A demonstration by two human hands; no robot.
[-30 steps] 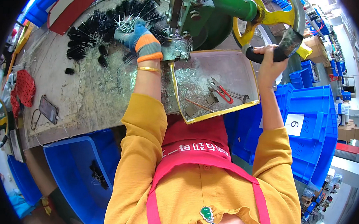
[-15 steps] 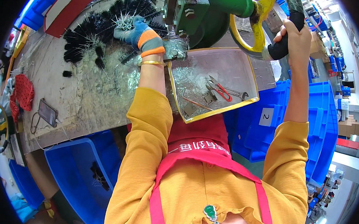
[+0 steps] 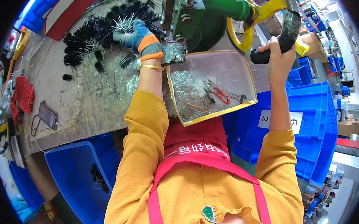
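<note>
My right hand (image 3: 280,62), bare, is wrapped round the black-taped grip (image 3: 261,57) of a yellow handwheel (image 3: 248,33) on a green press (image 3: 221,6). My left hand (image 3: 131,35), in a blue-grey glove with orange bands, lies among black wire brushes (image 3: 86,38) left of the press. Its fingers are curled next to the bare wire ends (image 3: 125,24) of the brushes; what they pinch is hidden. Black bristles show between the glove and the press.
A shallow yellow-rimmed tray (image 3: 211,117) holds red-handled snips (image 3: 220,95), a wrench (image 3: 238,96) and metal bits. A phone (image 3: 48,115) and a red cloth (image 3: 24,93) lie on the worktable's left. Blue bins (image 3: 73,163) stand below, and stacked blue crates (image 3: 308,131) at right.
My right hand has moved left and slightly downward, turning the handwheel with its grip. My left hand stays almost in place among the brushes.
</note>
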